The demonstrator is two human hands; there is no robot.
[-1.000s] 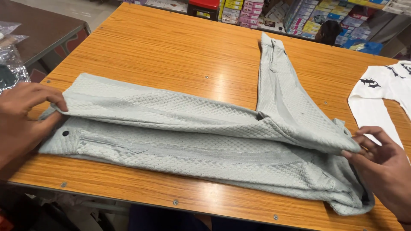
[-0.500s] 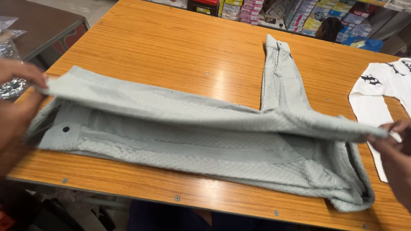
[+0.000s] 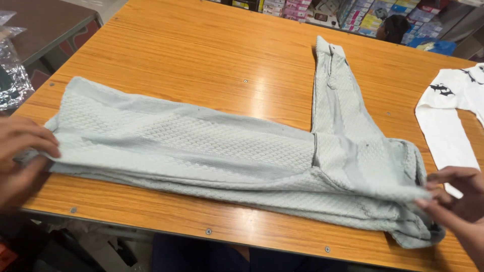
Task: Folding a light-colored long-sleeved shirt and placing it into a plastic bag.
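Observation:
A pale grey-green quilted garment [image 3: 201,146] lies folded lengthwise across the orange wooden table [image 3: 201,55], one sleeve [image 3: 335,85] stretching toward the far edge. My left hand [image 3: 22,151] pinches the garment's left end near the table's left edge. My right hand [image 3: 456,199] grips the folded right end at the front right of the table. The upper layer lies down flat over the lower one.
A white long-sleeved shirt with dark prints [image 3: 451,116] lies at the table's right edge. Shelves of colourful boxes [image 3: 353,15] stand beyond the far edge. A dark side table [image 3: 40,25] and shiny plastic packets [image 3: 12,75] are at the left.
Both hands lifted the garment's upper layer, carried it toward the near edge and laid it down over the lower layer, hiding the dark button on the left.

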